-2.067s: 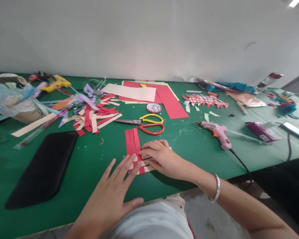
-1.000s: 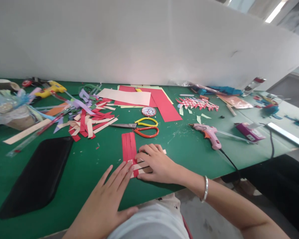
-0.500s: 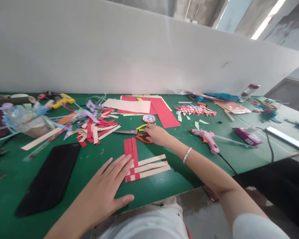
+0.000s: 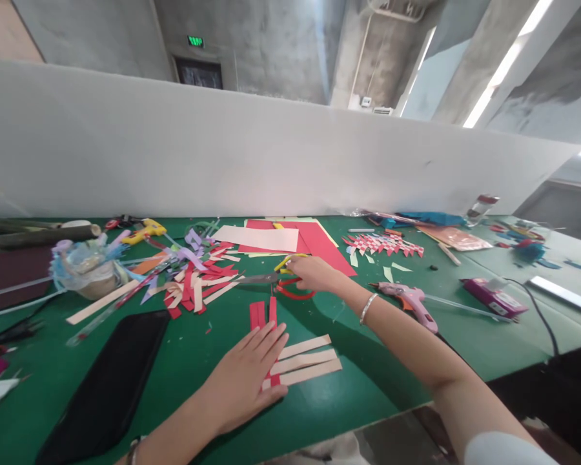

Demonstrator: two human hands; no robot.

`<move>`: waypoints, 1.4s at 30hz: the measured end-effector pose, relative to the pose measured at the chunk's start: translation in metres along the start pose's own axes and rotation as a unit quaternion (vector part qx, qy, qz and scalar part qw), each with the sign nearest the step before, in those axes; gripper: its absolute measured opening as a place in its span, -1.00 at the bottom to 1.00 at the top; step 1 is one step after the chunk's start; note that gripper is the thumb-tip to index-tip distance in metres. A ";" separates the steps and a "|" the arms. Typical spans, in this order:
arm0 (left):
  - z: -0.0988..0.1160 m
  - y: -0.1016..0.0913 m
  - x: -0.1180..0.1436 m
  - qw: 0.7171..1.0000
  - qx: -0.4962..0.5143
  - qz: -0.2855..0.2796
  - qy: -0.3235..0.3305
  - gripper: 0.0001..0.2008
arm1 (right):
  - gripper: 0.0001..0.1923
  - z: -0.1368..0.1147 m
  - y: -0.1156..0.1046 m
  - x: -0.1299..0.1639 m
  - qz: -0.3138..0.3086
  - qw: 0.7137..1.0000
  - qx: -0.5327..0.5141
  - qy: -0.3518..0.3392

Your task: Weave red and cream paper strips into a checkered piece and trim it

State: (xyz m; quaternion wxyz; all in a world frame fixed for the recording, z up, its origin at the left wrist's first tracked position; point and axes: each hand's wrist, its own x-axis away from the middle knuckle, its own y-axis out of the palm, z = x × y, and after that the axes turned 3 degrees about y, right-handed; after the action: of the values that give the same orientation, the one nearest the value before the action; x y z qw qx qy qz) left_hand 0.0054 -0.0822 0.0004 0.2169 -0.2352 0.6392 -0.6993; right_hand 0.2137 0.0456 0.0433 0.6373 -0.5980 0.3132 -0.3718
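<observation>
Green bench point(image 4: 193, 361) runs along a white partition with bare concrete up top, and it's covered in craft mess. Low in the middle of the frame, the left hand point(image 4: 244, 378) lies flat, fingers spread, pressing down the woven paper strips point(image 4: 295, 361), red ones crossed by cream ones. Just above centre, the right hand point(image 4: 314, 272) is closed around the handles of the scissors point(image 4: 278, 281). Pink glue gun point(image 4: 409, 300) sits to the right, loose strip pile point(image 4: 198, 284) at left of centre, black pouch point(image 4: 111, 387) lower left.
</observation>
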 end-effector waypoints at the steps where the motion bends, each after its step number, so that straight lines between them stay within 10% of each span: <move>1: -0.002 0.004 0.001 1.000 0.000 0.001 0.002 -0.36 | -0.69 0.007 -0.006 -0.003 0.011 1.000 0.004 0.011; 7: -0.011 0.016 0.002 0.999 0.014 0.020 0.020 -0.37 | -0.70 0.053 -0.036 -0.049 0.023 0.994 0.017 0.101; 14: -0.019 0.028 0.001 0.998 0.016 0.058 0.028 -0.35 | -0.67 0.072 -0.019 -0.107 -0.019 0.981 0.014 0.191; 24: -0.023 0.028 0.000 0.998 0.015 0.064 -0.001 -0.33 | -0.65 0.068 -0.005 -0.111 -0.008 0.974 -0.056 0.217; 34: -0.029 0.023 0.005 0.999 0.019 0.042 0.018 -0.33 | -0.77 0.025 -0.047 -0.029 0.080 0.981 -0.177 -0.008; 42: -0.025 0.011 -0.007 0.999 0.039 -0.013 -0.022 -0.40 | -0.67 -0.026 -0.007 0.083 0.078 0.943 -0.292 -0.137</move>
State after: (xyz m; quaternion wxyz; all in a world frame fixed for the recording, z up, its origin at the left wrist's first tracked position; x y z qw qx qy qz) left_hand -0.0041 -0.0597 -0.0124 0.2312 -0.2503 0.6038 -0.7207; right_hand 0.2342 -0.0386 0.0516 0.4981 -0.7770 0.3631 -0.1276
